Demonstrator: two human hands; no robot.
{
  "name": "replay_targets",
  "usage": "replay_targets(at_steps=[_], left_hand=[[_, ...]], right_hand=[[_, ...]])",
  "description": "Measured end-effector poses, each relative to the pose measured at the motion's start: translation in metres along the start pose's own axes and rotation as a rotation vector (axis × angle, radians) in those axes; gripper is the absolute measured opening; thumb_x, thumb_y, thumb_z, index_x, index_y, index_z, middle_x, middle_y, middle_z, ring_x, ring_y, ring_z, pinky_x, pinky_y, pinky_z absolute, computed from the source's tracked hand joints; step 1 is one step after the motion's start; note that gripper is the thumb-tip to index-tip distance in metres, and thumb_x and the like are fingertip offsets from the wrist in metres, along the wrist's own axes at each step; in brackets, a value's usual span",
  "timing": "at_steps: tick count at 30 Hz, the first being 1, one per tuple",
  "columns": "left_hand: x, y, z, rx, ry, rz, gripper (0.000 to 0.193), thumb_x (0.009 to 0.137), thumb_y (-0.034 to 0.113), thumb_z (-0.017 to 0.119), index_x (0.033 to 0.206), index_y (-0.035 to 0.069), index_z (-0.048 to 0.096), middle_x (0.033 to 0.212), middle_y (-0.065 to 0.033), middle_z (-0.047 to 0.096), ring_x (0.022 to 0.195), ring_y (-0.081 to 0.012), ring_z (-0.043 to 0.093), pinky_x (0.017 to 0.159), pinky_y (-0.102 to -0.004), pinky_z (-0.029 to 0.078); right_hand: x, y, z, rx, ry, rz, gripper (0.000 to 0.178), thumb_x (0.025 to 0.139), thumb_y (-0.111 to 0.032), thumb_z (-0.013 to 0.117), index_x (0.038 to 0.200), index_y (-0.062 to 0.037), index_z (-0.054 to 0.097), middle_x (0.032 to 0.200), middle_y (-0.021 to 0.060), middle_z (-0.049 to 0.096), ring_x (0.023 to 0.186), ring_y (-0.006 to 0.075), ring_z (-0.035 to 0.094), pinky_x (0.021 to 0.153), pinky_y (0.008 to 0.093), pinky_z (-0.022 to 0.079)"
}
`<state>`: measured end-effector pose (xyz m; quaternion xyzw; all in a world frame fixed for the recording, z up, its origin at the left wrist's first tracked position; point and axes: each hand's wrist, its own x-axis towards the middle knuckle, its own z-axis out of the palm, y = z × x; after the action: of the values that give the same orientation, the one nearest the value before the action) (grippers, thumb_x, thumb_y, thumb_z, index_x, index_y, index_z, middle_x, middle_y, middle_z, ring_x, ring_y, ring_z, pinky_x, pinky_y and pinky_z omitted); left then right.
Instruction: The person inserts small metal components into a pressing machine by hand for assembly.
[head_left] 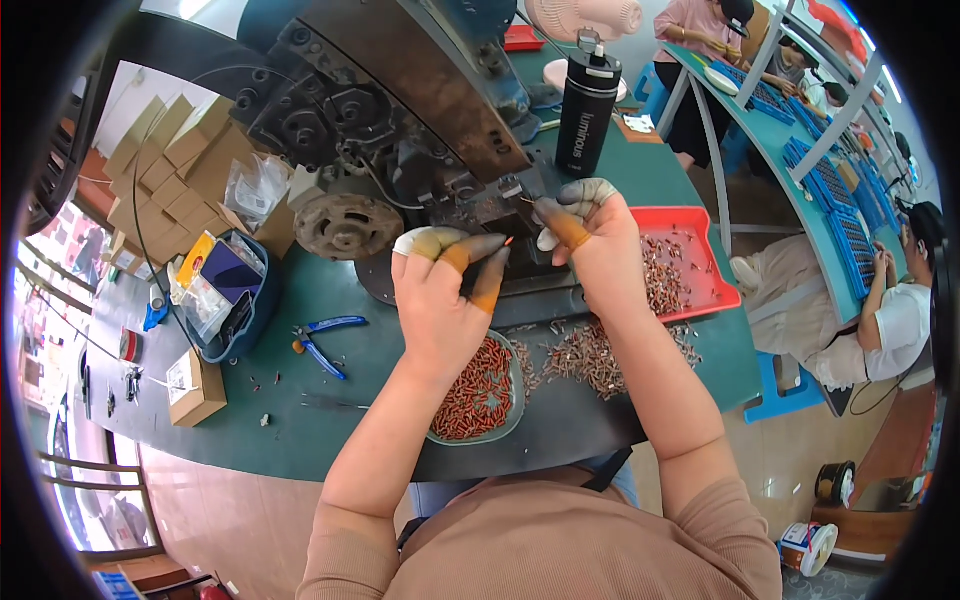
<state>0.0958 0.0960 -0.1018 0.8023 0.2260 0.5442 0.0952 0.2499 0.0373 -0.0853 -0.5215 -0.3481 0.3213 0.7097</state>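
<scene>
My left hand (450,275), with coverings on its fingers, pinches a small orange-red part (509,241) between thumb and forefinger. My right hand (585,225), its fingers covered too, is closed in a pinch beside the press's tooling (512,188); a thin piece shows at its fingertips, too small to name. Both hands are in front of the dark, greasy bench press (400,120). Below my left hand stands a pale tub (517,405) of small orange-red parts (470,395). A loose pile of small metallic parts (595,362) lies under my right forearm.
A red tray (722,290) with scattered small parts sits to the right. Behind it stands a black bottle (588,110). Blue-handled cutters (325,345), tweezers (335,404), a blue bin (262,310) and cardboard boxes (165,190) are leftward. Other people work at a bench (770,150) at right.
</scene>
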Motion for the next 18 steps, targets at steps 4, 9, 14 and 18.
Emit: replay_targets(at_steps=[4,9,14,18], left_hand=[[0.013,-0.015,0.015,0.169,0.100,0.154,0.025,0.066,0.009,0.079,0.089,0.012,0.069,0.092,-0.0041,0.059,0.090,-0.0262,0.055,0.078,-0.0380,0.041],[0.015,-0.031,0.035,0.286,0.155,0.272,0.024,0.065,0.014,0.079,0.086,0.013,0.066,0.094,-0.0028,0.059,0.091,-0.0254,0.055,0.081,-0.0405,0.040],[0.014,-0.040,0.042,0.347,0.155,0.320,0.025,0.063,0.016,0.078,0.084,0.014,0.064,0.096,-0.0024,0.059,0.094,-0.0252,0.053,0.083,-0.0413,0.039],[0.014,-0.043,0.046,0.349,0.177,0.332,0.025,0.063,0.016,0.078,0.083,0.014,0.063,0.097,-0.0027,0.059,0.095,-0.0256,0.052,0.084,-0.0420,0.039]], right_hand=[[0.016,0.007,0.014,0.009,0.033,-0.044,0.026,0.086,-0.002,0.068,0.100,-0.0057,0.047,0.077,0.0030,0.061,0.058,0.0079,0.057,0.045,0.0184,0.040],[0.021,0.014,0.020,0.057,0.070,-0.093,0.029,0.086,0.000,0.067,0.104,-0.0063,0.044,0.086,0.0045,0.062,0.059,0.0076,0.057,0.045,0.0186,0.040],[0.022,0.016,0.022,0.086,0.068,-0.096,0.031,0.085,0.003,0.066,0.104,-0.0076,0.043,0.090,0.0052,0.062,0.061,0.0076,0.057,0.045,0.0184,0.040],[0.020,0.018,0.022,0.097,0.060,-0.105,0.032,0.085,0.004,0.066,0.104,-0.0077,0.043,0.091,0.0050,0.062,0.062,0.0074,0.057,0.046,0.0184,0.041]])
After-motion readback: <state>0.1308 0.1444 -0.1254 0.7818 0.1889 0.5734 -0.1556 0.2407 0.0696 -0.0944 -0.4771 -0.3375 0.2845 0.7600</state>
